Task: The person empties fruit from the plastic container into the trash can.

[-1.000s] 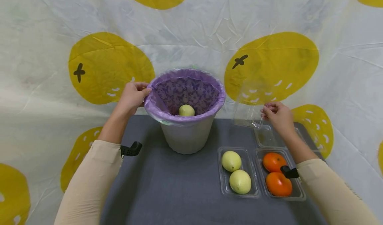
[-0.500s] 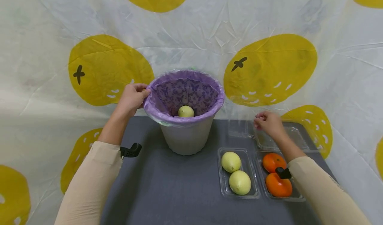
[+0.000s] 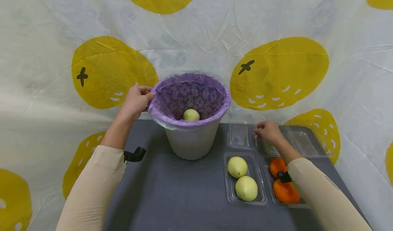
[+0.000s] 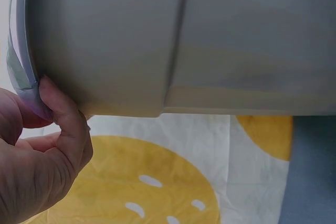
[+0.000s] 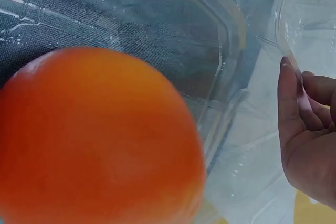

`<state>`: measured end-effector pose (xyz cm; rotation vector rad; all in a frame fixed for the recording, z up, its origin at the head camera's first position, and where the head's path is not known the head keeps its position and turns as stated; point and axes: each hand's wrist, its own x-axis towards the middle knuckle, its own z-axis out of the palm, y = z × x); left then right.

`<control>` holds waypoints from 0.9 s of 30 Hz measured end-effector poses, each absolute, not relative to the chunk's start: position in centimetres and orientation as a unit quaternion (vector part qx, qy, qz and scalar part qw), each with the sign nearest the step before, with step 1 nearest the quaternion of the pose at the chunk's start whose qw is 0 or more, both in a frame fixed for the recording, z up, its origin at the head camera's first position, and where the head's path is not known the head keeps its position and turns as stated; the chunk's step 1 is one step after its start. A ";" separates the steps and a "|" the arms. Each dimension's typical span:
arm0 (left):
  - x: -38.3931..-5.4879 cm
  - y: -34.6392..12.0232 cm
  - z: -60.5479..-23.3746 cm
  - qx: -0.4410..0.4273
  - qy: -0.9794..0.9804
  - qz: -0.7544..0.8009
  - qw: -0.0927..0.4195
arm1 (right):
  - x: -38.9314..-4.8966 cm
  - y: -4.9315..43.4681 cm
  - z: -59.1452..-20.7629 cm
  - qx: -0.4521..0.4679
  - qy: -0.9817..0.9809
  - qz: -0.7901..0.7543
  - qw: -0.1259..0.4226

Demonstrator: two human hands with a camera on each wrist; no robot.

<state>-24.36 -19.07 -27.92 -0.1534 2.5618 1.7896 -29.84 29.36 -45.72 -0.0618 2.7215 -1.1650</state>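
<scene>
A pale bin (image 3: pixel 193 144) stands at the table's middle back, lined with a purple plastic bag (image 3: pixel 196 123). Inside it one pale yellow-green round fruit (image 3: pixel 191 115) shows; anything deeper is hidden. My left hand (image 3: pixel 135 99) pinches the bag-covered rim on the left side, thumb outside the view of the bin's wall in the left wrist view. Right of the bin, my right hand (image 3: pixel 268 132) pinches the edge of a clear plastic container (image 3: pixel 239 135). That container sits low behind two pale fruits (image 3: pixel 246 188). In the right wrist view, a large orange-red fruit (image 5: pixel 105 135) fills the foreground.
The pale fruits lie in a clear tray (image 3: pixel 230 193). Two orange-red fruits (image 3: pixel 285 191) lie in another beside it, partly under the right sleeve. More clear plastic containers (image 3: pixel 304 142) are at the back right. A patterned sheet (image 3: pixel 196 29) hangs behind the grey table (image 3: pixel 172 197).
My right hand has moved left and down, lowering the clear container from a tilted, raised position toward the table behind the pale fruits. The left hand stays on the rim.
</scene>
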 end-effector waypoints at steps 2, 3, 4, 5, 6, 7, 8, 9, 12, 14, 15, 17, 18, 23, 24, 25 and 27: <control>-24.4 -19.0 -27.9 -0.049 0.819 0.572 0.006 | -30.0 29.3 -46.0 -0.010 0.916 -0.387 0.106; -24.4 -19.0 -27.9 -0.050 0.819 0.571 0.006 | -30.2 29.3 -46.1 -0.005 0.914 -0.388 0.114; -24.4 -19.0 -28.0 -0.050 0.819 0.571 0.006 | -30.3 29.3 -46.2 -0.006 0.914 -0.388 0.120; -24.4 -19.0 -28.0 -0.051 0.819 0.571 0.005 | -30.3 29.3 -46.3 -0.006 0.914 -0.386 0.124; -24.4 -19.0 -28.0 -0.052 0.819 0.572 0.004 | -30.4 29.3 -46.4 -0.005 0.912 -0.390 0.129; -24.3 -19.0 -28.0 -0.052 0.819 0.572 0.004 | -30.5 29.3 -46.4 -0.005 0.909 -0.395 0.132; -24.3 -19.0 -28.0 -0.052 0.819 0.572 0.003 | -30.5 29.3 -46.5 -0.005 0.908 -0.396 0.135; -24.3 -19.0 -28.0 -0.052 0.818 0.572 0.004 | -30.5 29.2 -46.5 -0.002 0.907 -0.398 0.138; -24.3 -19.0 -27.9 -0.049 0.817 0.574 0.004 | -30.5 29.1 -46.6 0.001 0.907 -0.395 0.144; -24.3 -19.0 -28.0 -0.047 0.817 0.575 0.005 | -30.5 29.1 -46.8 0.001 0.909 -0.388 0.149; -24.3 -19.0 -28.0 -0.046 0.816 0.576 0.005 | -30.4 29.1 -46.9 0.002 0.910 -0.385 0.152; -24.3 -19.0 -28.0 -0.046 0.816 0.576 0.006 | -30.4 29.1 -47.0 0.000 0.913 -0.378 0.155; -24.3 -19.0 -28.0 -0.046 0.816 0.577 0.006 | -30.3 29.1 -47.0 0.000 0.914 -0.374 0.155; -24.3 -19.0 -28.1 -0.043 0.815 0.578 0.007 | -30.0 29.0 -46.8 -0.018 0.936 -0.326 0.136; -24.3 -19.0 -28.1 -0.042 0.815 0.578 0.007 | -29.9 29.0 -46.7 -0.024 0.940 -0.314 0.131; -24.3 -19.0 -28.0 -0.042 0.815 0.577 0.007 | -29.8 29.0 -46.7 -0.028 0.944 -0.304 0.128; -24.3 -19.1 -28.0 -0.042 0.816 0.577 0.008 | -29.8 29.0 -46.6 -0.033 0.949 -0.288 0.125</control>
